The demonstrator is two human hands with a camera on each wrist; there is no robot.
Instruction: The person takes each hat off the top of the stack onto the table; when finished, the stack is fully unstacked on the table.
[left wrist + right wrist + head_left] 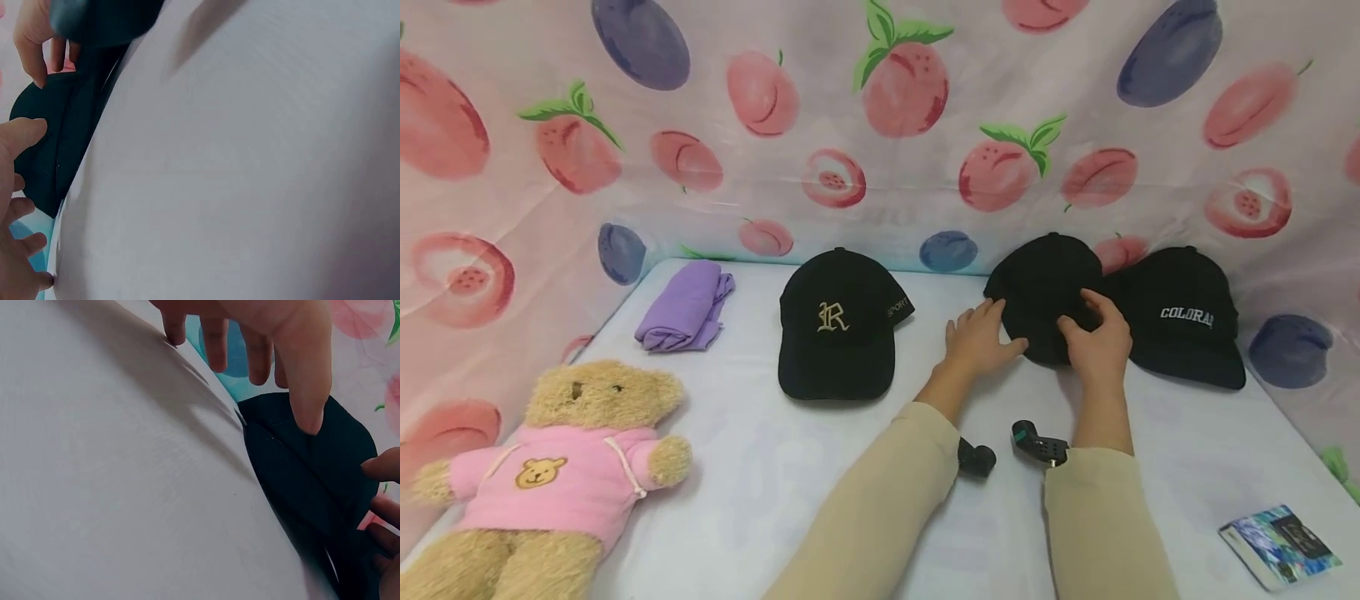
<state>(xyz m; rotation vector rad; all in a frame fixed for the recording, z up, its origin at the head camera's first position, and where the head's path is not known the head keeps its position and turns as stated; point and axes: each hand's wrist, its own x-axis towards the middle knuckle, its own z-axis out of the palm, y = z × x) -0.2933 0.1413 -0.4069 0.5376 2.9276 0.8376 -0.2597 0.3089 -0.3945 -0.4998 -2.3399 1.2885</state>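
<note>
A plain black cap [1047, 279] sits at the back of the white table, right of centre, its brim toward me. My left hand [976, 342] is at its left side, fingers spread and thumb near the brim. Over the cap's right side is my right hand [1097, 342], thumb and forefinger apart. In the left wrist view, the left hand [15, 206] shows loose fingers beside the cap [47, 131]. The right wrist view has the left thumb in front of the cap [294, 469], with right-hand fingertips [384, 469] at its edge.
A black cap lettered COLORA [1187, 292] adjoins on the right; a black cap with a gold R [835, 333] stands left. Folded purple cloth [685, 307], a teddy bear in pink [565, 475] and a small book [1279, 546] lie around. Fruit-print fabric [887, 175] hangs behind.
</note>
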